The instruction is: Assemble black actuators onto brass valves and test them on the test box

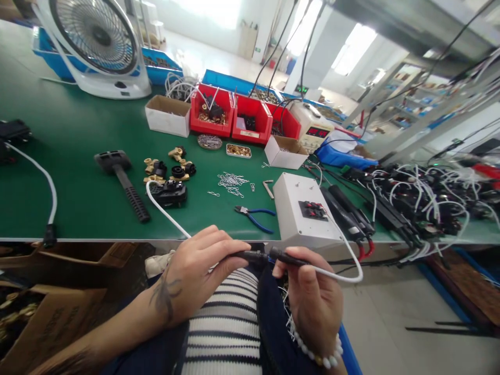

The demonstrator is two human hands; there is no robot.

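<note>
Between thumb and fingers, my left hand (207, 265) pinches a black cable connector (253, 256). A white cable (166, 209) runs from behind that hand to a black device (170, 193) on the table. My right hand (314, 291) grips a second black connector (287, 257), whose white cable (346, 277) loops up to a grey box with red and black terminals (308, 208). The two connector ends face each other in front of my lap, very close; I cannot tell whether they touch. Blue-handled cutters (255, 216) lie just beyond my hands.
Across the green table (203, 219) lie metal clips (232, 182), brass fittings (150, 166), a black hammer-shaped part (123, 182) and a hex key (268, 188). Behind stand red bins (252, 136), a power supply (312, 127) and a fan (97, 41). Wired black parts (422, 208) crowd the right.
</note>
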